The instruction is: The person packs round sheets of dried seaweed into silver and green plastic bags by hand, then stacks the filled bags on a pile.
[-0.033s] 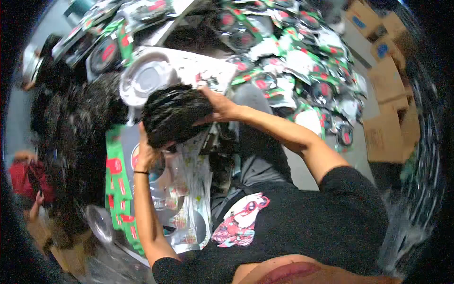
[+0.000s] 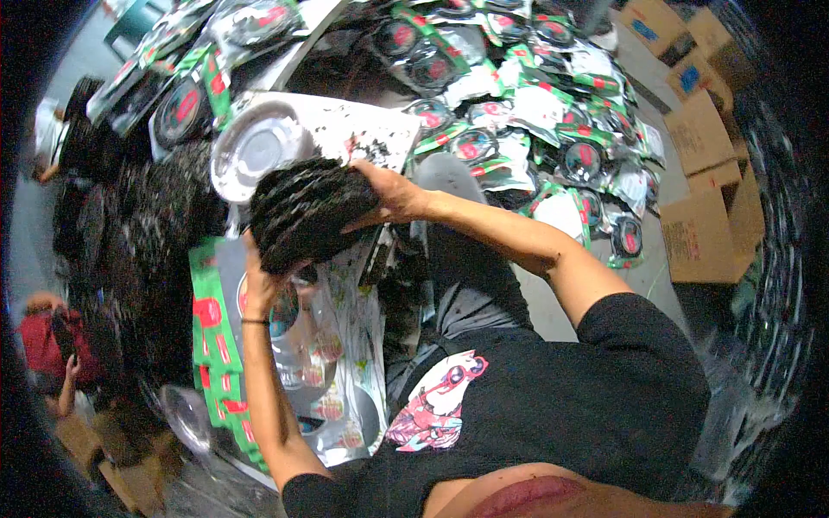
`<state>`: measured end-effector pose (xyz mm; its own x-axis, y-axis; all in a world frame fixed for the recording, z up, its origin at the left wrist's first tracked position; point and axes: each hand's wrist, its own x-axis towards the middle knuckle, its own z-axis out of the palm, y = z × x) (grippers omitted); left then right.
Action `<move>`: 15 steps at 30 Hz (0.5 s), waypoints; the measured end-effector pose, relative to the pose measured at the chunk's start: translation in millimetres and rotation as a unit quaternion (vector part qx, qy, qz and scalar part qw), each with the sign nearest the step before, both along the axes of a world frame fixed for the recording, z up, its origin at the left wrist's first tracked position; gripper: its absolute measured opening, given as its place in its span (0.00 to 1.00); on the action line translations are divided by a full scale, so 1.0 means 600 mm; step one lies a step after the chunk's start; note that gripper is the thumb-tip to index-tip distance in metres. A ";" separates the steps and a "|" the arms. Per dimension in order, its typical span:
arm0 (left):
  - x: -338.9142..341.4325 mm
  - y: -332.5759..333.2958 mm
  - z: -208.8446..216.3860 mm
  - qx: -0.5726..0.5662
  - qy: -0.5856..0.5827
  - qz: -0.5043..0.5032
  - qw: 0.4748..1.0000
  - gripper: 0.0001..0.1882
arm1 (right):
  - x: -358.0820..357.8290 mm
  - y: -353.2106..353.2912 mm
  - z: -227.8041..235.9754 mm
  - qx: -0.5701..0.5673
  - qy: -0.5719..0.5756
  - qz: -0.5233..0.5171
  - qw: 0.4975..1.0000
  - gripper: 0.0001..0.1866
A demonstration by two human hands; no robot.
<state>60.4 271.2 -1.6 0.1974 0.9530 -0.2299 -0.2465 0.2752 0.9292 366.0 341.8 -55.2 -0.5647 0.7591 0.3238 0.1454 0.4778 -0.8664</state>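
Between both hands is a thick stack of black, ruffled sheets [image 2: 315, 211] that looks like dried seaweed. My left hand [image 2: 259, 289] grips its near left side, with the fingers partly hidden behind it. On the right side, my right hand [image 2: 393, 194] is closed round the edge, thumb on top. Just beyond the stack, a clear round plastic tray [image 2: 259, 147] rests on a white surface [image 2: 358, 121] strewn with dark crumbs. Printed bags [image 2: 209, 319] with green and red edges lie in an overlapping pile beside my left forearm.
A large heap of dark dried material [image 2: 147, 216] rises at left. Sealed packets [image 2: 566, 112] are piled across the far side. Cardboard boxes [image 2: 704, 242] stand at right. A person in red [image 2: 52, 341] is at far left. A clear plastic tray [image 2: 186, 414] lies at lower left.
The stack and both hands appear slightly farther left in the picture, as does much of the scene. Both hands keep their hold on the stack.
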 end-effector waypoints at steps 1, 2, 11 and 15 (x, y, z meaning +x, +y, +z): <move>0.011 0.011 0.011 0.061 -0.009 -0.007 0.998 0.31 | -0.008 0.042 -0.039 -0.074 0.117 0.027 0.990 0.49; -0.023 -0.017 0.031 0.107 0.028 0.043 0.993 0.31 | -0.037 0.030 0.009 0.052 0.110 0.010 0.992 0.46; -0.035 -0.153 0.141 0.061 0.078 0.379 0.920 0.24 | -0.159 -0.068 0.206 -0.293 0.174 0.030 0.940 0.32; -0.085 -0.173 0.048 0.007 0.078 0.394 0.916 0.25 | -0.250 -0.069 0.081 -0.263 0.011 -0.057 0.963 0.43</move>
<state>9.6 167.6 27.1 -0.5877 0.7880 -0.1836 -0.2273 0.0569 0.9722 216.2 300.5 -6.8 -0.4646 0.8783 -0.1126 0.1501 -0.0472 -0.9875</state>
